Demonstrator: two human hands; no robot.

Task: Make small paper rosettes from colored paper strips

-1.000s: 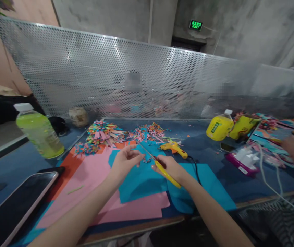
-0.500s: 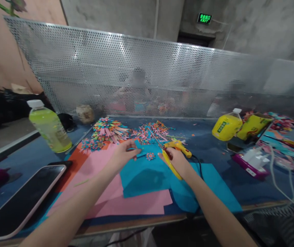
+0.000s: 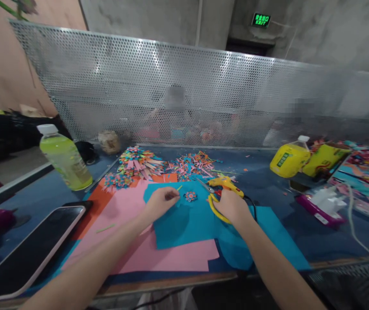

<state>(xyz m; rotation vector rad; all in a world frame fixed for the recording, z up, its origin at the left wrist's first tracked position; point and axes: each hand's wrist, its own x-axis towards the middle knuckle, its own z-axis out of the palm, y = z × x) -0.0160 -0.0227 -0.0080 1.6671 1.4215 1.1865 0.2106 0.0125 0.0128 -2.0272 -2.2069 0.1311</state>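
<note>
a flat blue paper sheet (image 3: 184, 228) lies near the centre, partly over pink paper (image 3: 171, 260). yellow-handled scissors (image 3: 214, 211) angle their metal blades far and left by its right side. a small round cluster (image 3: 190, 196), orange, pale and blue, sits on the sheet between the hands. the right hand (image 3: 234, 206) closes around the scissor handles; the left hand (image 3: 161, 202) is half curled, a thin green strip (image 3: 179, 188) at its fingertips, whether gripped i cannot tell.
</note>
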